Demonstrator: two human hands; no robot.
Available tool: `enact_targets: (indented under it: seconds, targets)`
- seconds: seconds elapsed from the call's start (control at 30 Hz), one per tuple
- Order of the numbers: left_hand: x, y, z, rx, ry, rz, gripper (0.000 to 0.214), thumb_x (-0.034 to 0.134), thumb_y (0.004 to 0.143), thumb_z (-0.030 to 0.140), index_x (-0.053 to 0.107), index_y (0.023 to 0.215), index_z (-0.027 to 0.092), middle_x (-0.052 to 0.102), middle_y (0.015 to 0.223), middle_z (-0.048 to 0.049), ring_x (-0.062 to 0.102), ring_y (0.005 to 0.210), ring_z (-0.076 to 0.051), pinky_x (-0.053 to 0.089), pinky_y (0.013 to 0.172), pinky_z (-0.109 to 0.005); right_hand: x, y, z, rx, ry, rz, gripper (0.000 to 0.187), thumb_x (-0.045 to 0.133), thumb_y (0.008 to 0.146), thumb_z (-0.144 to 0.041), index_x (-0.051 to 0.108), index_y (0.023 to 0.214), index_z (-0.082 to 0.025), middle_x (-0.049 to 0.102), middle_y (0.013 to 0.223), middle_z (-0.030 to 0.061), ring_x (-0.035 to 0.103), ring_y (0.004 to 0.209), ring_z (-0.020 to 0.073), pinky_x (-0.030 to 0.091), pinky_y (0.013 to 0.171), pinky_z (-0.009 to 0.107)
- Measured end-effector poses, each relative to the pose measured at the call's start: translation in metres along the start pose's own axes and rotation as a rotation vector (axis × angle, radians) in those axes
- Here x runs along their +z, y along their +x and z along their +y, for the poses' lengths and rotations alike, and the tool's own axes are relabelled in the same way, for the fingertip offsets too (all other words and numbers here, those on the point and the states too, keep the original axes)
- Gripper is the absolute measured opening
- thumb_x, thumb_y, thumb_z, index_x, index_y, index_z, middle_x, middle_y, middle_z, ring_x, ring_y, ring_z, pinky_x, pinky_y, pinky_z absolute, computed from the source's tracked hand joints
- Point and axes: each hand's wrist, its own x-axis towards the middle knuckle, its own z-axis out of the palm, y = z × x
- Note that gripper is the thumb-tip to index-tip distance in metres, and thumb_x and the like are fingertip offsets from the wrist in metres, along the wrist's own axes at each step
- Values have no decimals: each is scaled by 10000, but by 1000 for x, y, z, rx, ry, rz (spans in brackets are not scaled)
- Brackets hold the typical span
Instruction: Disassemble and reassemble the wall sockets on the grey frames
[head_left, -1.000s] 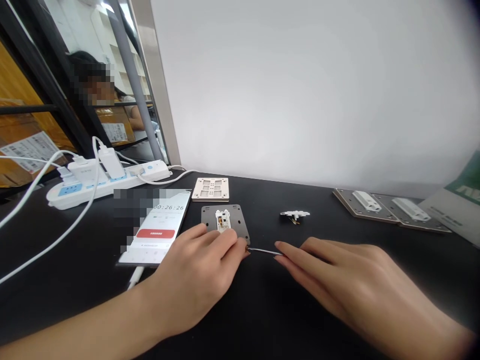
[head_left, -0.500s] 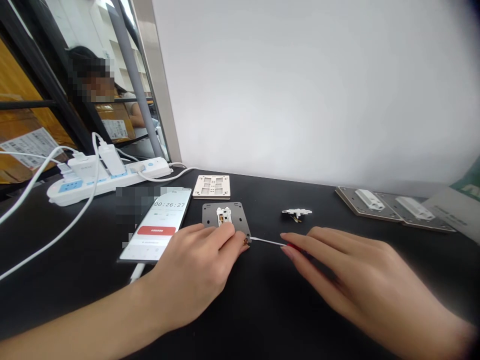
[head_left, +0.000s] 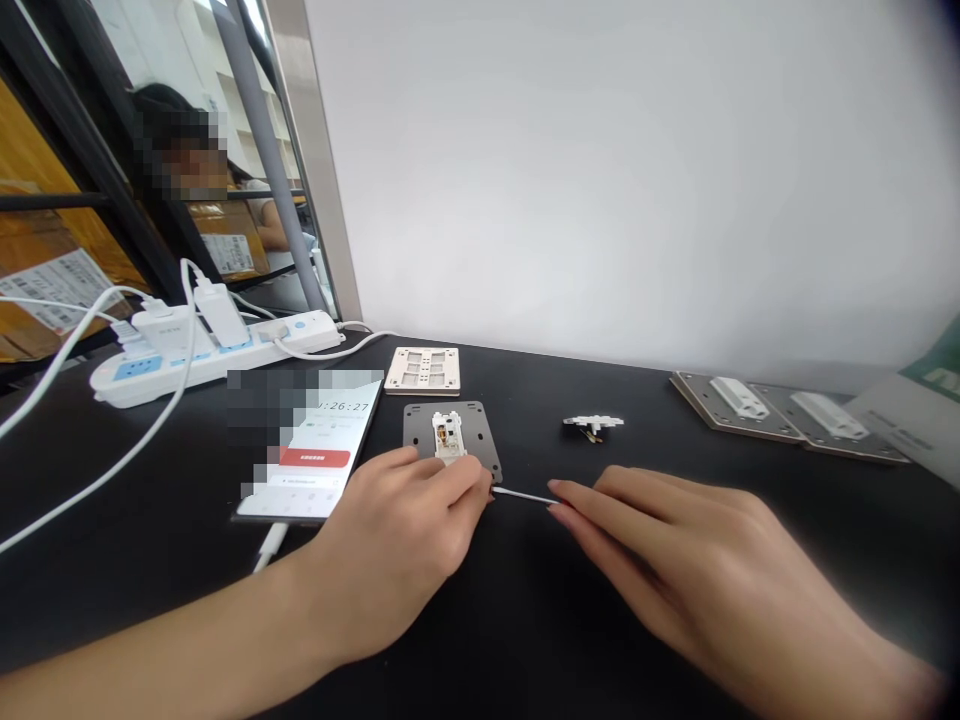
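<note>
My left hand (head_left: 416, 510) is closed, its fingertips pinched on a small part with a copper-coloured bit (head_left: 491, 491), mostly hidden by the fingers. Just beyond it lies a grey switch plate (head_left: 484, 440) carrying a white plastic insert (head_left: 448, 432) with metal inside. My right hand (head_left: 675, 540) is closed round a screwdriver, whose thin pale shaft (head_left: 525, 495) points left with its tip at the small part. The screwdriver's handle is hidden in the fingers. Behind the right hand a white plastic piece with brass contacts (head_left: 593, 424) rests on the black table (head_left: 517, 620).
A phone with a lit screen (head_left: 319, 475) lies left of my left hand, its cable trailing forward. A white power strip (head_left: 300, 335) with chargers stands behind it. A cream frame (head_left: 424, 371) lies at the back; two grey plates (head_left: 735, 410) with white blocks lie at right. A person sits beyond the shelf.
My right hand has shifted slightly left and the screwdriver's red handle is now covered. My left fingers have moved a little nearer to me, showing more of the white insert.
</note>
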Motion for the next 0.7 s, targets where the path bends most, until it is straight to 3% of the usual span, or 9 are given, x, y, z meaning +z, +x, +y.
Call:
enact_targets:
  seconds: [0.1,0.3,0.47,0.57,0.7]
  targets:
    - [2,0,0,-12,-43,-11,227,458,886,6,658,898,114,603,738,-4,513,531,-138,384,528,-300,-2,-1,-3,-73,-63,-36,212,496,952,-202,677,852,-159,592,637,17,551,508,146,384,473,302]
    - [1,1,-2,-8,-101,-17,239,437,911,26,656,959,108,623,766,-13,506,533,-142,359,533,-314,-12,3,-6,-230,-238,35,290,404,940,-86,693,914,-89,554,599,31,493,467,151,337,441,315]
    - [2,1,-2,-48,-106,45,202,466,941,80,661,987,108,620,755,-5,524,552,-144,375,551,-321,-8,-3,-2,-186,-307,-16,312,396,940,-87,656,1109,-117,628,726,53,548,493,147,364,443,290]
    - [4,1,0,-45,-97,46,190,496,921,59,657,1012,102,639,802,-10,559,603,-147,392,580,-320,-2,-4,0,-133,-348,-17,304,389,990,-222,679,1014,-133,648,705,48,540,435,144,306,387,297]
    - [4,1,0,-43,-99,40,202,530,884,21,652,1026,97,641,830,-3,552,606,-137,395,581,-316,-2,3,1,-144,-341,-7,388,349,1002,-222,681,818,-141,637,649,52,599,518,200,379,450,339]
